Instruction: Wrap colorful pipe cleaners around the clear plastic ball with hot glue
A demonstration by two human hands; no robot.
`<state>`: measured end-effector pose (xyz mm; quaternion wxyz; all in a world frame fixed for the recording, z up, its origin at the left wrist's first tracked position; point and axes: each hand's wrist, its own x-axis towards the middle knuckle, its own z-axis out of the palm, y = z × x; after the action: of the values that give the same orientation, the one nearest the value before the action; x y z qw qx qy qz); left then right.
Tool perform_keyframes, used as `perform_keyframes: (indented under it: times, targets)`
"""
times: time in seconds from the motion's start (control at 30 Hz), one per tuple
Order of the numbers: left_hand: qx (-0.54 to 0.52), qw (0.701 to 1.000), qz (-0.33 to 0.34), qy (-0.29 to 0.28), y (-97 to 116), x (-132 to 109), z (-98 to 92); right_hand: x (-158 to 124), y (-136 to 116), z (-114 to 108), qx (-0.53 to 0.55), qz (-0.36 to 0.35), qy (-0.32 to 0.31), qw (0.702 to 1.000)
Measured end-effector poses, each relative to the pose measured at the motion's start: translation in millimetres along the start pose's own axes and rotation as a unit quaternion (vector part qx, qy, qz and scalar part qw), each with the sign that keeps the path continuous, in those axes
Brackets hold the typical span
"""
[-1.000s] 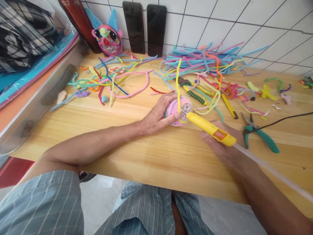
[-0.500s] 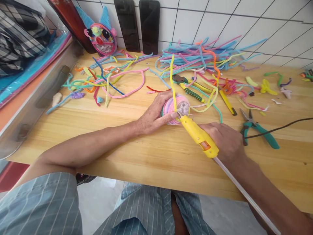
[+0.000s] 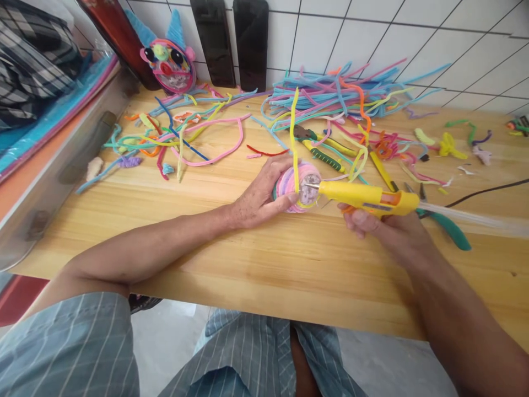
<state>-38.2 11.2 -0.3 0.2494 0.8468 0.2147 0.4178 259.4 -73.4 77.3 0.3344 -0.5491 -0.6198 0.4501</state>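
My left hand (image 3: 266,193) is wrapped round a small round body coiled with pink, purple and yellow pipe cleaners (image 3: 284,184), its glittery clear end facing right. A yellow pipe cleaner (image 3: 293,132) stands up from it, its lower part by my left thumb. My right hand (image 3: 372,223) grips a yellow hot glue gun (image 3: 351,194) with a long clear glue stick out of its back. The metal nozzle points left, at the clear end of the coiled body; whether it touches cannot be made out.
Behind lie a heap of pipe cleaners (image 3: 314,99), yellow-green pliers (image 3: 326,159) and a yellow cutter (image 3: 382,170). Teal pliers (image 3: 452,230) lie partly behind the glue gun. A blue-eared pipe-cleaner figure (image 3: 171,66) and two phones (image 3: 251,47) stand at the wall; a plastic box (image 3: 66,160) is left.
The glue gun has swung from a slant to nearly level, its back end rising to the right, its nozzle moving onto the clear end. My left hand has hardly moved.
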Motion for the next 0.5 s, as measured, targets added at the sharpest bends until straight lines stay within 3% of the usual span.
perform_keyframes:
  times: [0.17,0.3,0.5]
  targets:
    - [0.015,1.000,0.020,0.006,-2,1,2.5,11,-25,-17,0.017,0.010,-0.072,0.997]
    - [0.029,0.998,0.051,0.028,-6,0,6.8,14,-35,-26,-0.025,0.041,-0.081,0.996]
    - [0.015,0.999,0.040,0.015,-10,-1,10.3,24,-44,-31,-0.094,0.075,-0.129,0.984]
